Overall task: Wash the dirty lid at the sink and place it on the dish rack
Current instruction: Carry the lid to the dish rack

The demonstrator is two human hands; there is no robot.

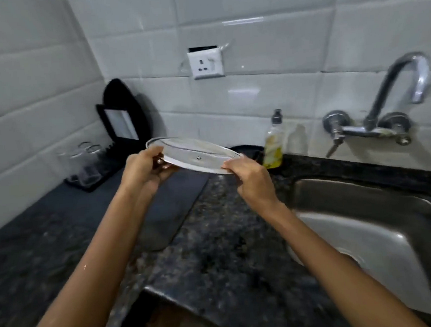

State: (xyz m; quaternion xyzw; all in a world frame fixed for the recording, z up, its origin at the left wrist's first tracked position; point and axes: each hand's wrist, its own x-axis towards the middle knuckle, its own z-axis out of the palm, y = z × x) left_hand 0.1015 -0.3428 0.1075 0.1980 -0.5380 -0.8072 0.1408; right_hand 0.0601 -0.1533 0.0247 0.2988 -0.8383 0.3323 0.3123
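A round glass lid (196, 153) with a metal rim hangs level above the dark granite counter, left of the sink (381, 218). My left hand (146, 168) grips its left edge and my right hand (248, 176) grips its right edge. The underside of the lid faces me, with a small metal screw at its centre. The black dish rack (95, 171) stands at the back left corner, holding clear glasses (86, 157) and black dishes (124, 118). Both my forearms look wet.
A steel faucet (393, 99) is mounted on the tiled wall above the sink. A yellow dish-soap bottle (274, 144) stands on the counter behind the lid. A dark mat (162, 218) lies on the counter. A wall socket (206, 61) sits above.
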